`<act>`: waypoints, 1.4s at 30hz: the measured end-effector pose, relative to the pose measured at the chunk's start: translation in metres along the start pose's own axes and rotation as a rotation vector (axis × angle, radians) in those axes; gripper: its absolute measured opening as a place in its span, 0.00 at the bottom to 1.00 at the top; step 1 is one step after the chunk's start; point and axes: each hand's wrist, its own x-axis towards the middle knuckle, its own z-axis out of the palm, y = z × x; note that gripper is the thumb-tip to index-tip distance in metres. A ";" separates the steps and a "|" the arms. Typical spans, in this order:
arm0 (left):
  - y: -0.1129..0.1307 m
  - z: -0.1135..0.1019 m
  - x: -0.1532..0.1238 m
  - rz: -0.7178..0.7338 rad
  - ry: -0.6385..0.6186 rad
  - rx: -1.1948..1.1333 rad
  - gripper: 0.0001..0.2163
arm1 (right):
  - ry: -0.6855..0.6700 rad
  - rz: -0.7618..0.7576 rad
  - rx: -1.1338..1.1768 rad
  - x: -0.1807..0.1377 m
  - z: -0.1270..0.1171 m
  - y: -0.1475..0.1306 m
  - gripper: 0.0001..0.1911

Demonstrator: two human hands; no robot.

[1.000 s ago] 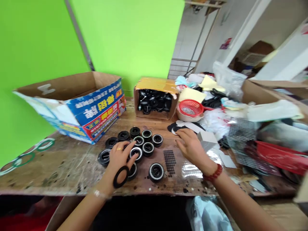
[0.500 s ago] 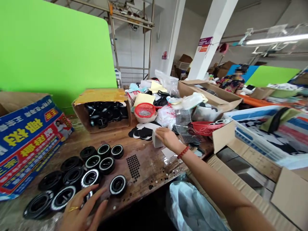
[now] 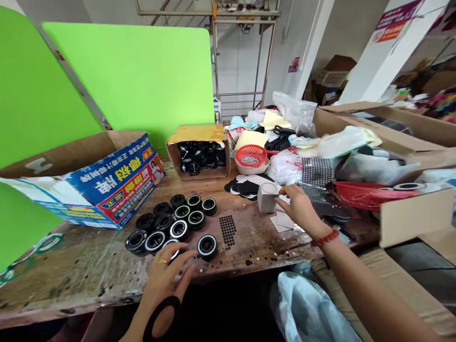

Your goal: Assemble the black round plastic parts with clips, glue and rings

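Observation:
My left hand (image 3: pixel 169 273) hovers at the front of a group of black round parts (image 3: pixel 164 222) with pale rings, fingers apart. Its fingertips partly cover one of them; whether they touch it is unclear. A black ring-shaped band (image 3: pixel 162 319) is on that wrist. Just right of these fingers lies a single black round part (image 3: pixel 207 247). My right hand (image 3: pixel 299 209) has its fingers drawn together at the right edge of a small white box (image 3: pixel 267 198). A pale flat piece shows by the thumb, but what the fingers grip is hidden. White cards (image 3: pixel 281 222) lie below.
A grid of small black dots (image 3: pixel 228 231) lies mid-table. Behind are black and white flat cut-outs (image 3: pixel 245 188), a red basket (image 3: pixel 251 156) and a carton of black parts (image 3: pixel 197 129). A blue printed box (image 3: pixel 128 183) stands left. A plastic bag (image 3: pixel 302 304) hangs below the right table edge.
The view has swung left, bringing more of the blue printed box into sight. My right hand uncovers more of the white box. My left hand stays by the round parts with fingers spread.

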 end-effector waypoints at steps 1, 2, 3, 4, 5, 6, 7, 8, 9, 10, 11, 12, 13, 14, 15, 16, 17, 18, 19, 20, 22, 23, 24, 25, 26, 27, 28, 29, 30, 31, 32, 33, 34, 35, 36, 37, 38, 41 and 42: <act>0.002 -0.002 0.004 0.021 -0.004 0.005 0.10 | 0.007 -0.023 0.004 0.007 0.004 -0.001 0.06; 0.005 -0.003 0.008 0.037 -0.007 0.013 0.10 | -0.005 -0.045 -0.005 0.016 0.007 -0.003 0.06; 0.008 -0.005 0.012 0.047 -0.007 0.022 0.10 | -0.036 -0.064 -0.020 0.024 0.009 -0.005 0.05; 0.010 -0.006 0.015 0.059 -0.005 0.029 0.10 | -0.080 -0.078 -0.036 0.032 0.011 -0.006 0.03; 0.013 -0.007 0.016 0.065 -0.005 0.034 0.10 | -0.131 -0.090 -0.048 0.039 0.013 -0.007 0.03; 0.016 -0.008 0.017 0.062 -0.008 0.037 0.10 | -0.179 -0.103 -0.055 0.046 0.015 -0.007 0.04; 0.019 -0.009 0.017 0.048 -0.013 0.038 0.10 | -0.222 -0.118 -0.057 0.051 0.017 -0.007 0.06; 0.020 -0.010 0.016 0.026 -0.022 0.037 0.11 | -0.256 -0.132 -0.060 0.056 0.019 -0.007 0.08; 0.021 -0.011 0.014 -0.002 -0.028 0.034 0.10 | -0.280 -0.140 -0.068 0.059 0.021 -0.006 0.09; 0.020 -0.011 0.011 -0.031 -0.027 0.031 0.10 | -0.298 -0.140 -0.080 0.061 0.022 -0.006 0.10; 0.017 -0.012 0.007 -0.054 -0.023 0.028 0.10 | -0.316 -0.136 -0.091 0.063 0.022 -0.006 0.10; 0.013 -0.013 0.003 -0.063 -0.019 0.023 0.10 | -0.336 -0.129 -0.100 0.064 0.021 -0.005 0.11; 0.007 -0.013 -0.001 -0.066 -0.023 0.019 0.10 | -0.356 -0.127 -0.104 0.064 0.018 -0.006 0.11; 0.001 -0.013 -0.006 -0.075 -0.029 0.014 0.10 | -0.368 -0.136 -0.100 0.064 0.014 -0.007 0.11; -0.006 -0.013 -0.011 -0.095 -0.029 0.010 0.11 | -0.360 -0.154 -0.093 0.064 0.009 -0.008 0.10; -0.013 -0.013 -0.015 -0.127 -0.025 0.004 0.11 | -0.326 -0.179 -0.086 0.064 0.004 -0.012 0.09; -0.020 -0.013 -0.019 -0.167 -0.018 -0.005 0.11 | -0.271 -0.200 -0.075 0.065 -0.002 -0.017 0.08; -0.026 -0.013 -0.023 -0.210 -0.004 -0.015 0.10 | -0.206 -0.213 -0.053 0.065 -0.006 -0.025 0.08; -0.032 -0.012 -0.025 -0.248 0.010 -0.025 0.10 | -0.146 -0.215 -0.013 0.065 -0.009 -0.035 0.07; -0.037 -0.012 -0.026 -0.277 0.022 -0.035 0.10 | -0.105 -0.207 0.049 0.065 -0.010 -0.048 0.07; -0.047 -0.013 -0.024 -0.310 0.028 -0.044 0.10 | -0.109 -0.173 0.228 0.066 -0.001 -0.079 0.07; -0.053 -0.013 -0.021 -0.316 0.026 -0.040 0.11 | -0.144 -0.155 0.324 0.067 0.008 -0.096 0.08; -0.059 -0.014 -0.016 -0.318 0.023 -0.031 0.11 | -0.190 -0.134 0.412 0.069 0.019 -0.113 0.09; -0.066 -0.014 -0.010 -0.319 0.013 -0.015 0.11 | -0.233 -0.113 0.483 0.071 0.033 -0.129 0.11; -0.073 -0.015 -0.002 -0.317 0.001 0.005 0.11 | -0.271 -0.090 0.539 0.075 0.049 -0.144 0.12; -0.080 -0.015 0.006 -0.316 -0.018 0.028 0.11 | -0.301 -0.064 0.589 0.080 0.065 -0.158 0.13; -0.087 -0.014 0.014 -0.317 -0.038 0.053 0.12 | -0.333 -0.033 0.634 0.086 0.082 -0.171 0.13; -0.094 -0.013 0.023 -0.321 -0.061 0.080 0.12 | -0.367 0.001 0.675 0.093 0.099 -0.182 0.14; -0.101 -0.011 0.032 -0.328 -0.087 0.107 0.13 | -0.401 0.034 0.710 0.100 0.115 -0.193 0.14; -0.107 -0.009 0.040 -0.338 -0.117 0.133 0.13 | -0.435 0.060 0.735 0.108 0.129 -0.203 0.13; -0.112 -0.006 0.047 -0.351 -0.149 0.157 0.14 | -0.463 0.077 0.749 0.115 0.143 -0.212 0.13; -0.117 -0.003 0.054 -0.364 -0.182 0.177 0.15 | -0.484 0.085 0.751 0.122 0.156 -0.220 0.12; -0.121 0.000 0.061 -0.374 -0.212 0.195 0.15 | -0.503 0.082 0.745 0.129 0.167 -0.227 0.11; -0.125 0.002 0.066 -0.380 -0.240 0.211 0.16 | -0.517 0.074 0.732 0.135 0.177 -0.233 0.10; -0.128 0.005 0.071 -0.383 -0.263 0.225 0.16 | -0.532 0.065 0.716 0.140 0.185 -0.239 0.09; -0.130 0.007 0.076 -0.381 -0.281 0.238 0.17 | -0.547 0.054 0.696 0.144 0.192 -0.243 0.08; -0.132 0.009 0.079 -0.378 -0.294 0.251 0.17 | -0.560 0.039 0.670 0.147 0.197 -0.246 0.07; -0.138 0.015 0.088 -0.364 -0.328 0.285 0.17 | -0.578 -0.022 0.579 0.151 0.205 -0.250 0.07; -0.139 0.016 0.089 -0.359 -0.336 0.295 0.17 | -0.582 -0.046 0.547 0.151 0.205 -0.250 0.08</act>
